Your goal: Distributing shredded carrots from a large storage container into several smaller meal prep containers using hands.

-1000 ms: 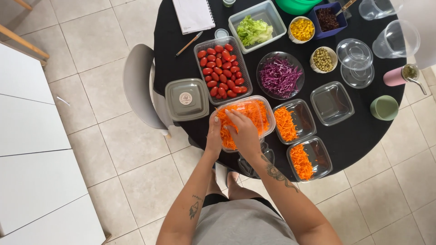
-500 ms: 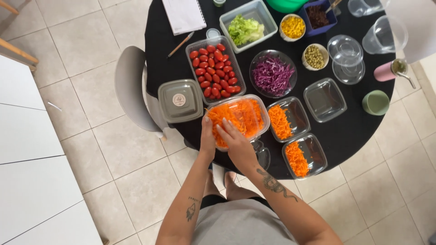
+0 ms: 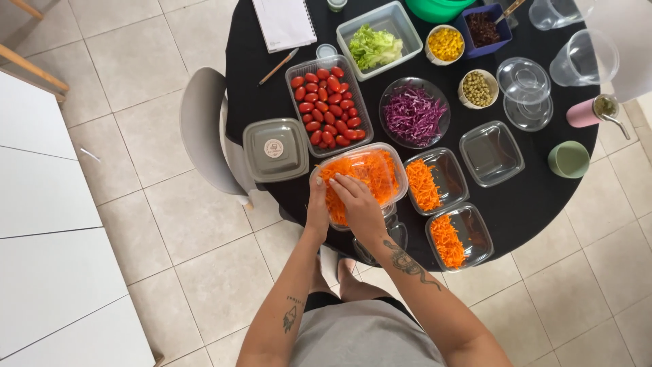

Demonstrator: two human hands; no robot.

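The right hand [image 3: 358,206] is inside a clear plastic tub of grated carrot [image 3: 363,178], with the fingers bent down into the orange shreds; if they are pinching some carrot or only resting on it, I cannot tell. The left hand [image 3: 316,207] holds the near left edge of the same tub, closed on its rim. The two hands are just beside each other. The tub stands at the near edge of the round black counter [image 3: 536,197], directly in front of the person. To the right of it are two small glass dishes, each with a portion of carrot: one [image 3: 435,182] just beside the tub and one [image 3: 458,236] closer to the counter edge. A third glass dish [image 3: 490,153], farther right, has no food in it. Behind the tub lies a clear tray of cherry tomatoes [image 3: 326,103], and beside it a glass bowl of shredded purple cabbage [image 3: 413,120]. To the left of the tub is a grey container with its lid on [image 3: 275,149]. At the far side there is a tub of lettuce [image 3: 377,44], a small bowl of corn [image 3: 445,43] and a small bowl of green peas [image 3: 477,88]. A grey chair [image 3: 204,132] stands at the left of the counter.
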